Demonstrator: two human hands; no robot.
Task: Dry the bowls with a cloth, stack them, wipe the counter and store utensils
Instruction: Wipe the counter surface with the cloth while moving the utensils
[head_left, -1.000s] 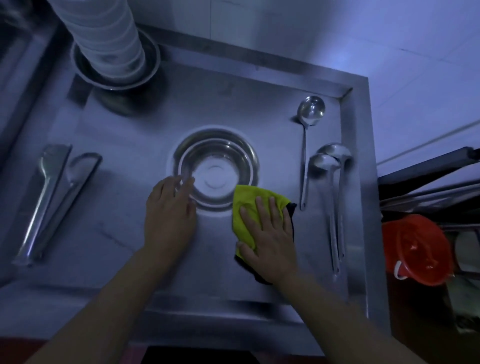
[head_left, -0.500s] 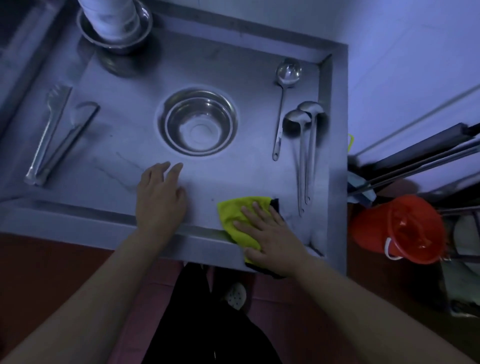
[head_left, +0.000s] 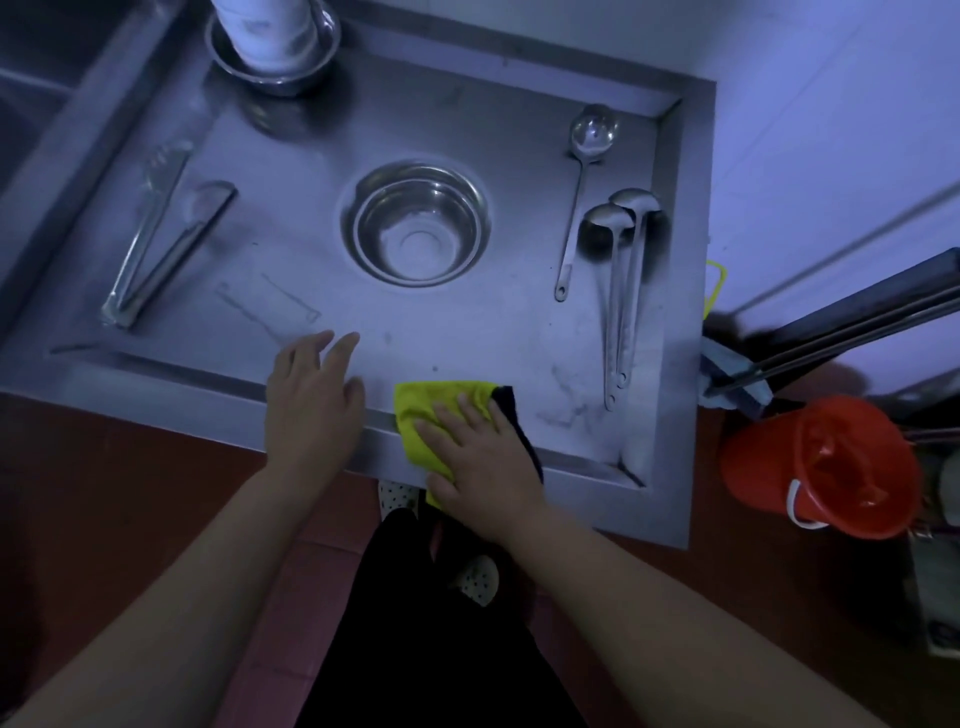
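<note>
two hands at the table (head_left: 467, 332) edge: right hand (head_left: 480, 457) flat, pressing cloth (head_left: 431, 415) to wipe; left hand (head_left: 311, 400) open, bracing; ladles (head_left: 621, 291) parked aside.

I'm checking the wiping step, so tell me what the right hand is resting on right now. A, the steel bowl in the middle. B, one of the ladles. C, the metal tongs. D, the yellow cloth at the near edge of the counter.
D: the right hand lies flat, fingers spread, on the yellow cloth at the counter's near edge, well apart from the tongs, bowl and ladles.
</note>
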